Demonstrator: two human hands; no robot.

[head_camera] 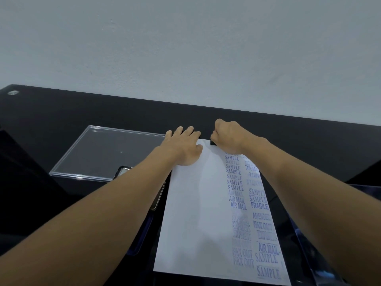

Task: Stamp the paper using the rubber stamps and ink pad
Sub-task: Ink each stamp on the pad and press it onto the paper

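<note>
A white sheet of paper [195, 213] lies lengthwise on the black table, its right half covered with blue prints reading SAMPLE, AIR MAIL, FRAGILE, EXPRESS. My left hand [182, 146] rests flat with straight fingers on the paper's far left corner. My right hand [226, 135] is curled into a fist round a black rubber stamp [212, 143], held down at the paper's far edge; only a small black corner of the stamp shows below the fingers. The ink pad is not plainly visible.
A clear plastic lid or tray [99, 153] sits left of the paper. A dark shiny object [123, 170] peeks from under my left forearm. The black table [82, 112] ends at a pale wall. A blue-edged container [309, 254] lies at the lower right.
</note>
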